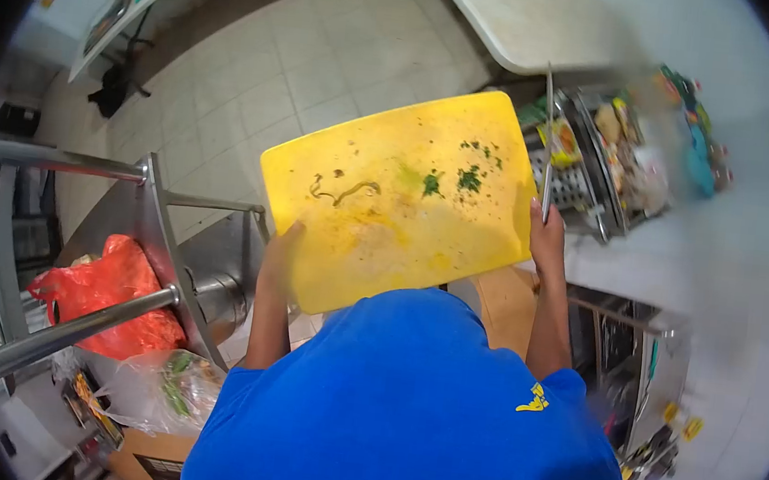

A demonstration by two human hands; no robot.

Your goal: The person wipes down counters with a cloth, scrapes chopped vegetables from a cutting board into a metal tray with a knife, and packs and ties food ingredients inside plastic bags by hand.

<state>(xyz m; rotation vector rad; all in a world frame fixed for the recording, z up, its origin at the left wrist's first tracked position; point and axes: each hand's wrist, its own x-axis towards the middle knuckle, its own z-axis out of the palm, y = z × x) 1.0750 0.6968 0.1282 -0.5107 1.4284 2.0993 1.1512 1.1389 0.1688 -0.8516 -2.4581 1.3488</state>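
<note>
A yellow cutting board (pixel 382 268) is held up in front of my body, tilted, with chopped green herbs (pixel 469 178), a curled thin strip (pixel 343 193) and crumbs on it. My left hand (pixel 282 247) grips the board's left edge; most of its fingers are hidden beneath. At the right edge, my right hand (pixel 547 235) is closed around a knife (pixel 548 154) and against the board. The knife's long blade points away from me, past the board's far right corner.
A metal rack (pixel 165 210) stands at the left, with a red plastic bag (pixel 124 298) and a clear bag (pixel 166 390) by it. A white table (pixel 535 19) is ahead. At the right are a perforated metal grater (pixel 571 179) and trays of food (pixel 621 138). Tiled floor lies beyond.
</note>
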